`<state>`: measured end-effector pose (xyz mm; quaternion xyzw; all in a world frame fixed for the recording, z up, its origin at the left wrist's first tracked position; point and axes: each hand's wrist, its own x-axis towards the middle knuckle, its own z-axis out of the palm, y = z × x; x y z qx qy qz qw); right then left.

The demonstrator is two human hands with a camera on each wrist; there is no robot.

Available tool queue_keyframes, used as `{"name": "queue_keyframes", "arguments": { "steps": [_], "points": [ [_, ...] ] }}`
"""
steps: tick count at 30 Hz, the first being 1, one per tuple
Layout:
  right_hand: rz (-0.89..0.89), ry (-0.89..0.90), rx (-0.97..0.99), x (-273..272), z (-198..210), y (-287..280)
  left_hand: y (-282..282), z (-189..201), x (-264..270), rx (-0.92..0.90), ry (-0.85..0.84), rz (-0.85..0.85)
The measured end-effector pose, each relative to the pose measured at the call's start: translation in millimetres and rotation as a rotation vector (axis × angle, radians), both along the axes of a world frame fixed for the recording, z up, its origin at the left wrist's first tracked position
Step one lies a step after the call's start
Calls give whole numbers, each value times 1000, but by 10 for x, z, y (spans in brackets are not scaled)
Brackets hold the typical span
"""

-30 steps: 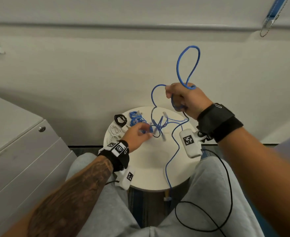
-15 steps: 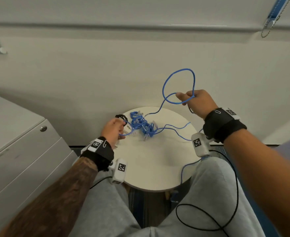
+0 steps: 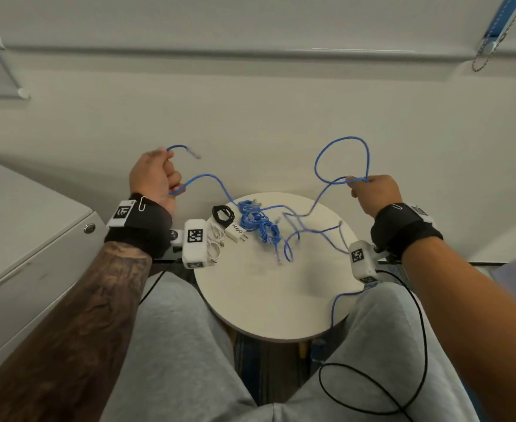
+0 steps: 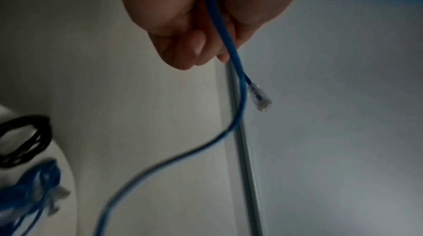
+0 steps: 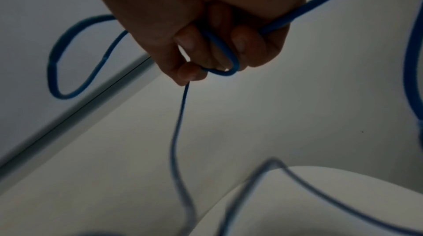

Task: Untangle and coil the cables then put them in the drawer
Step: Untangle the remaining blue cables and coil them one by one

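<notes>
Left hand (image 3: 153, 175) has swung up and out since a moment ago, its grip closed on the blue cable (image 3: 208, 178) near the plug; right hand (image 3: 375, 193) pinches a loop, slack trailing to the tabletop (image 3: 266, 300). Left wrist view: fingers (image 4: 194, 46) curl round the cable, clear plug (image 4: 259, 98) dangling. Right wrist view: fingertips (image 5: 187, 73) pinch the loop.

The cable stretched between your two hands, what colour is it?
Blue, with a clear plastic plug at the end. The cable shows best in the left wrist view, gripped by the left hand.

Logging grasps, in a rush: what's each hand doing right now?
Left hand: closed around the blue cable near its plug.
Right hand: closed, pinching a loop of blue cable.
</notes>
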<state>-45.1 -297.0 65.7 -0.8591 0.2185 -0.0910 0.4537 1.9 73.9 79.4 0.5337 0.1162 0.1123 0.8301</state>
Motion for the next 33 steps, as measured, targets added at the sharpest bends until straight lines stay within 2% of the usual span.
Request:
{"name": "queue_keyframes", "arguments": {
  "steps": [5, 10, 14, 19, 23, 25, 27, 30, 33],
  "points": [
    [55, -113, 22, -59, 77, 77, 4, 72, 1, 240, -3, 31],
    [242, -139, 14, -112, 141, 301, -208, 113, -59, 418, -46, -51],
    [419, -86, -32, -164, 114, 519, -437, 181, -148, 356, -95, -261],
    [553, -133, 14, -202, 147, 805, -697, 368, -281, 92, -82, -609],
    [672, -162, 91, -211, 160, 969, -963, 490, -343, 130, -68, -762],
    [686, -200, 73, -220, 161, 1007, -1047, 520, -358, 174, -62, -839],
    [618, -223, 100, -220, 143, 1025, -1071, 536, -336, 274, -79, -863],
    [497, -245, 200, -216, 126, 964, -1091, 533, -306, 383, -88, -865],
    [525, -237, 220, -242, 173, 906, -1088, 477, -279, 427, -95, -805]
  ]
}}
